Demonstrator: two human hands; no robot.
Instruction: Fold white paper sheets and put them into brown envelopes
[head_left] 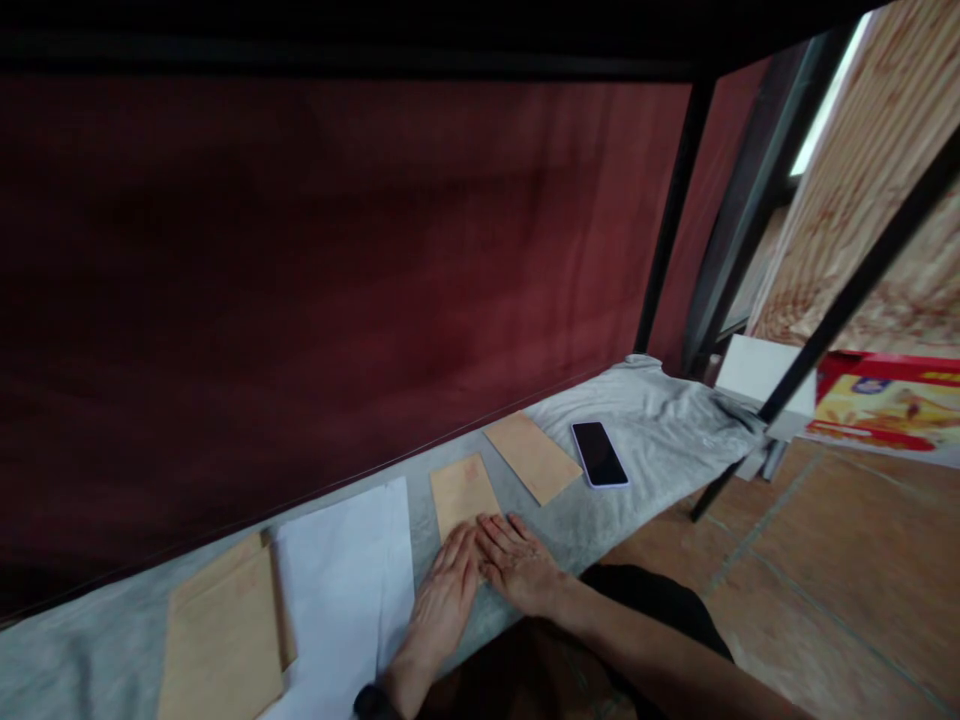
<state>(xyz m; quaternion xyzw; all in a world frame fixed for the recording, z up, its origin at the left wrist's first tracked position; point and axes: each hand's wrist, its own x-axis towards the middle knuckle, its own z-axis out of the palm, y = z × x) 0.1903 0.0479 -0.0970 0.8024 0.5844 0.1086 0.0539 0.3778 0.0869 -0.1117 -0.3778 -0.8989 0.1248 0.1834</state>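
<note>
Both palms rest on a brown paper envelope (463, 485) that lies on the grey cloth near the front edge. My left hand (450, 585) is flat on its lower part, fingers stretched out, with a dark band at the wrist. Beside it, touching or nearly so, my right hand (517, 565) lies flat too, fingers slightly spread. The lower end of the envelope is hidden under the hands. A second brown envelope (534, 456) lies at an angle just to the right.
A phone (600, 455) lies farther right on the cloth-covered shelf (660, 430). White paper sheets (341, 580) and a stack of brown envelopes (225, 630) are at left. Dark metal posts (675, 210) rise at the right; a red printed box (892, 405) stands beyond.
</note>
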